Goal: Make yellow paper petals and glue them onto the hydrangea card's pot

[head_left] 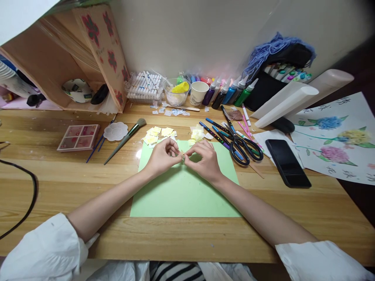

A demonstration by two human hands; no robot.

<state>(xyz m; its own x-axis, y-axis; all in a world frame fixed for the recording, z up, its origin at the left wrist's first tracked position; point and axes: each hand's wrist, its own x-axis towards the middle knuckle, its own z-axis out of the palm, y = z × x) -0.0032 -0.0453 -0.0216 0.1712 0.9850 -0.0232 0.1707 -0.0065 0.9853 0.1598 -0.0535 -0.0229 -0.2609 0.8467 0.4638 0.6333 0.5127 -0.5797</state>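
Observation:
Above a light green sheet of paper (184, 195), my left hand (164, 156) and my right hand (205, 159) meet fingertip to fingertip. Both are closed in a pinch on one small yellow-green piece (183, 157), mostly hidden by the fingers; its exact kind is too small to make out. Just beyond my left hand, small yellow paper squares (151, 136) lie in loose piles. Another heap of pale yellow paper pieces (197, 134) sits behind my right hand, at the sheet's far edge.
To the right lie black-handled scissors (238, 142), several pens (215, 134) and a phone (288, 163). Left are a makeup brush (125, 140), a white palette (115, 131) and a pink box (78, 137). Along the wall stand a paper cup (199, 93), paint bottles (222, 95) and markers (145, 86).

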